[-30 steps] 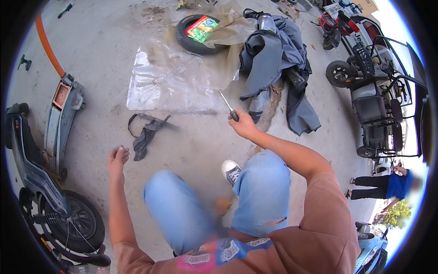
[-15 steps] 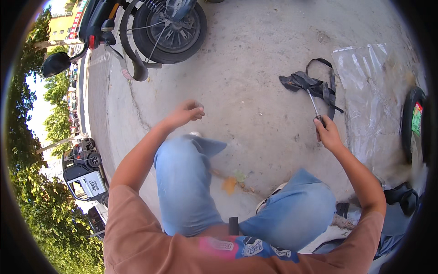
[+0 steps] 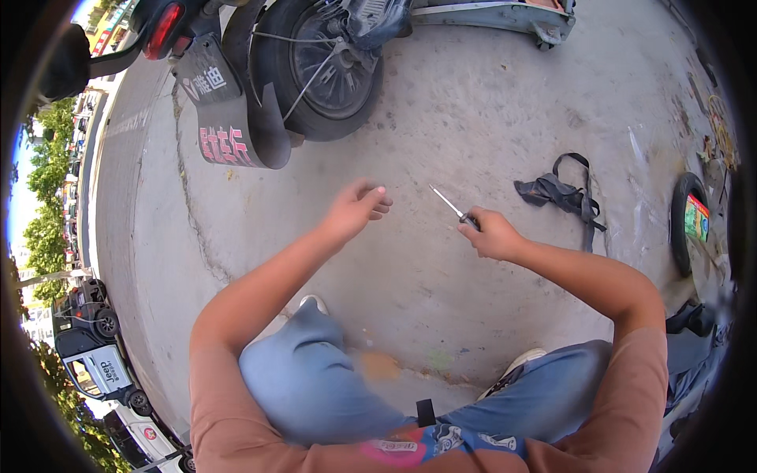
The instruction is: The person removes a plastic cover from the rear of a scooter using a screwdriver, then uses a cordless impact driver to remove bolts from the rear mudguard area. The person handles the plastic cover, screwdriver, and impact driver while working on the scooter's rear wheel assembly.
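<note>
My left hand (image 3: 356,209) hangs above the concrete ground with its fingers apart and slightly curled, holding nothing that I can see. To its right my right hand (image 3: 490,235) grips a screwdriver (image 3: 446,202) by its dark handle, its metal shaft pointing forward and left. Ahead of both hands is a scooter's wheel (image 3: 323,63) with spokes and a bent dark mudguard (image 3: 265,150) beside it. A crumpled dark fabric bundle with straps (image 3: 544,189) lies beyond my right hand. My knees are bent below, in light blue jeans.
A metal floor jack (image 3: 489,16) is at the top. At the right lie a loose tire (image 3: 682,221) with a colourful packet on it, thin plastic sheeting and dark clothing (image 3: 690,363). At the left are parked small vehicles (image 3: 102,378), a road and trees.
The view has swung toward the scooter, whose wheel now looks nearer. Both hands have come forward and closer together; the screwdriver has turned from the fabric bundle toward the left.
</note>
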Demonstrator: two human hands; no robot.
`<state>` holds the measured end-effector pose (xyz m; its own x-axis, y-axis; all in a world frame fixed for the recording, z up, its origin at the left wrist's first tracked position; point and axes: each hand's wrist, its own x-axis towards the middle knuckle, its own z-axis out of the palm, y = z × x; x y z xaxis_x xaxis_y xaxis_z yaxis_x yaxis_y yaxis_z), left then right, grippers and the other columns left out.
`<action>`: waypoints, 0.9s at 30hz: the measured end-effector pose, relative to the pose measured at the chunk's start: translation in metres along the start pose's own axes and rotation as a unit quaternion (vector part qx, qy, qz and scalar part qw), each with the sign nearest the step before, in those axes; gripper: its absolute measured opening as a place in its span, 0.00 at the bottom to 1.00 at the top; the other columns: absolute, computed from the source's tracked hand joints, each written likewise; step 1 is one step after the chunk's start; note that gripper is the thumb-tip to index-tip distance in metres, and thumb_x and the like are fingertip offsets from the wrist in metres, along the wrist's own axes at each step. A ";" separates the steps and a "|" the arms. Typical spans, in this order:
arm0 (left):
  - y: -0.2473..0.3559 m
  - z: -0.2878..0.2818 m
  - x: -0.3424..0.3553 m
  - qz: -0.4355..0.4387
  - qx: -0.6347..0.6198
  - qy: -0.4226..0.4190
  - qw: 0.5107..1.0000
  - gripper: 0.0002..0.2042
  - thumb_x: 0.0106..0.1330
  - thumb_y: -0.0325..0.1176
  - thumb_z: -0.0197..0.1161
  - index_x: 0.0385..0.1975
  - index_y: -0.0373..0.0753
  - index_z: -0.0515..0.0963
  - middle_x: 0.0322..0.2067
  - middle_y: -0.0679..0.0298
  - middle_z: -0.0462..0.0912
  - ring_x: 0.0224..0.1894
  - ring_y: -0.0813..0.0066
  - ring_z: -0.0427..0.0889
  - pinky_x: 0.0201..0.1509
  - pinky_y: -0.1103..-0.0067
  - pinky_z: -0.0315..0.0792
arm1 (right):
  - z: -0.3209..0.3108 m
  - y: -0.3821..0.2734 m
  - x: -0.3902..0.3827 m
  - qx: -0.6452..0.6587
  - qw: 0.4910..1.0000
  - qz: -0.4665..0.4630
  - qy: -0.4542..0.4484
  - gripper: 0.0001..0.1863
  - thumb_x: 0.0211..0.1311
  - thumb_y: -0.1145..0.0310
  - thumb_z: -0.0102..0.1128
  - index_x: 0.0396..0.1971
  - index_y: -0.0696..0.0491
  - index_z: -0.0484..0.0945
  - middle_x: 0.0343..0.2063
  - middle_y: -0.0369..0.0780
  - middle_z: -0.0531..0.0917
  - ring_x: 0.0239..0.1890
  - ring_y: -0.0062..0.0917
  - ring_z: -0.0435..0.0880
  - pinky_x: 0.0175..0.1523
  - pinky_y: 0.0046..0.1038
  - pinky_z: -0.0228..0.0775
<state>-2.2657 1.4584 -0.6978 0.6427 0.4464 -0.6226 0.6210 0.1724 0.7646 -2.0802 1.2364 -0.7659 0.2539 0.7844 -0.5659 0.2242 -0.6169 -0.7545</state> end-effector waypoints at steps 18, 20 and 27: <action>-0.065 -0.224 0.001 0.198 -0.196 0.239 0.930 0.11 0.71 0.30 0.48 0.49 0.34 0.67 0.43 0.60 0.78 0.42 0.72 0.79 0.46 0.74 0.74 | 0.085 -0.100 0.150 -0.059 0.954 -0.023 0.293 0.23 0.70 0.55 0.47 0.29 0.59 0.83 0.22 0.47 0.82 0.31 0.37 0.82 0.44 0.37 0.73; -0.057 -0.235 0.005 0.234 -0.238 0.275 0.902 0.11 0.70 0.30 0.46 0.48 0.35 0.68 0.45 0.60 0.75 0.45 0.72 0.78 0.49 0.73 0.75 | 0.037 -0.137 0.187 0.073 0.924 -0.031 0.374 0.28 0.70 0.51 0.44 0.26 0.60 0.82 0.18 0.43 0.81 0.24 0.32 0.82 0.38 0.33 0.72; -0.038 -0.257 -0.018 0.213 -0.348 0.196 0.892 0.13 0.69 0.34 0.42 0.44 0.35 0.70 0.44 0.60 0.76 0.48 0.68 0.78 0.60 0.65 0.74 | -0.035 -0.192 0.282 0.232 0.880 0.040 0.411 0.30 0.68 0.50 0.44 0.24 0.63 0.81 0.19 0.45 0.81 0.18 0.37 0.80 0.26 0.37 0.71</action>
<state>-2.4160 1.6690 -0.6724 0.4625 0.8507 -0.2497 -0.1583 0.3563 0.9209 -2.0183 1.5737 -0.7689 0.8898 0.3089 -0.3358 -0.1866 -0.4252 -0.8857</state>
